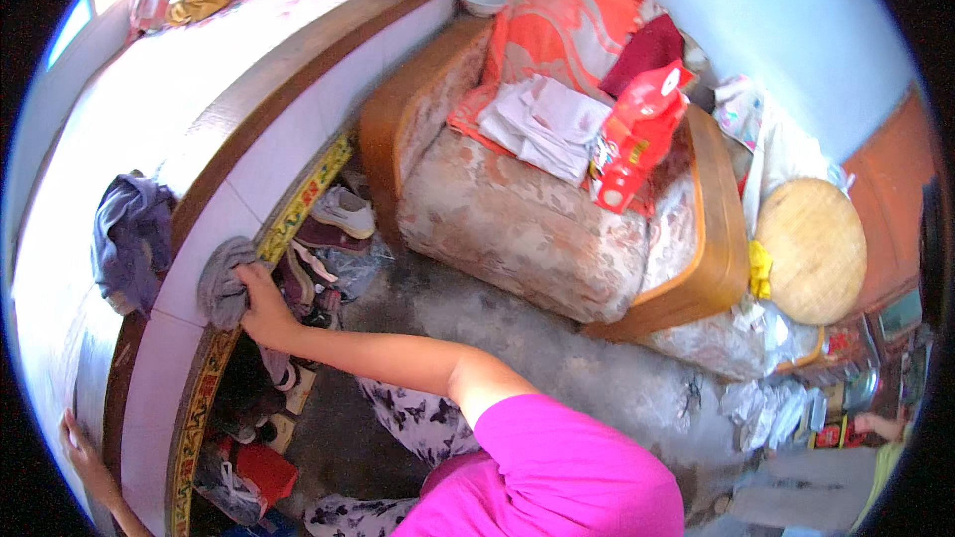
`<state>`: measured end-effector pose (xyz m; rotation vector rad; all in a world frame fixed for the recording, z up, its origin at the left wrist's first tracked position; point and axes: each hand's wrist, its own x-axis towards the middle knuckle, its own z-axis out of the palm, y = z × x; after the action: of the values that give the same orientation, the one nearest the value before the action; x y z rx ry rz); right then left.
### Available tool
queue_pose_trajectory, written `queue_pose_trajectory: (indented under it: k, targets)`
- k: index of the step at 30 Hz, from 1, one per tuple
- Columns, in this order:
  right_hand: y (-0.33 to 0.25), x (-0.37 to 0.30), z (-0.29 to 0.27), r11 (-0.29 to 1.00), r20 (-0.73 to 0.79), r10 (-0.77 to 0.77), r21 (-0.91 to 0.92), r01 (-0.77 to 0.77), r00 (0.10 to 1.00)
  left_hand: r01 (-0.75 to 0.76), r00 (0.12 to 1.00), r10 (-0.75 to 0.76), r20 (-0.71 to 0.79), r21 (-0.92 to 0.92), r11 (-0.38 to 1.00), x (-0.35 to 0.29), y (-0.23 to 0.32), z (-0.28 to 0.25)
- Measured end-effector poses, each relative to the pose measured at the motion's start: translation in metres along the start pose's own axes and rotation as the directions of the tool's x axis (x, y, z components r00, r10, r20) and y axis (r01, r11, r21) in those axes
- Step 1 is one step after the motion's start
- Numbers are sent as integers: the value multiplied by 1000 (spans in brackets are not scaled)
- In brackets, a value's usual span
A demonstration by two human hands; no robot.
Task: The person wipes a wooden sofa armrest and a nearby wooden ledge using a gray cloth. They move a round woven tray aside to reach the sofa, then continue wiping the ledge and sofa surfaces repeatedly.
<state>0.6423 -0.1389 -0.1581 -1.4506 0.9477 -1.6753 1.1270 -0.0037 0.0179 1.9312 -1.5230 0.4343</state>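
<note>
My right hand reaches left across the view, its fingers closed on a bunched grey cloth. The cloth presses against the white tiled side of a raised platform, just above a yellow patterned border strip. At the lower left my left hand rests on the platform's brown-edged rim, fingers stretched out and holding nothing. A crumpled dark blue-grey garment hangs over the platform's edge, left of the cloth.
Shoes and bags lie in the opening under the platform. Ahead stands a patterned armchair with folded white cloth and a red bag. A round wooden board leans at right. Another person's hand shows lower right.
</note>
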Motion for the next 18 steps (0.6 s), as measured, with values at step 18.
queue_pose_trajectory:
  k: [18]
  targets:
    - [-27,-10,26,978,-43,-47,-203,38,998,125,957,-90,-275,113,986,-29,123,-22]
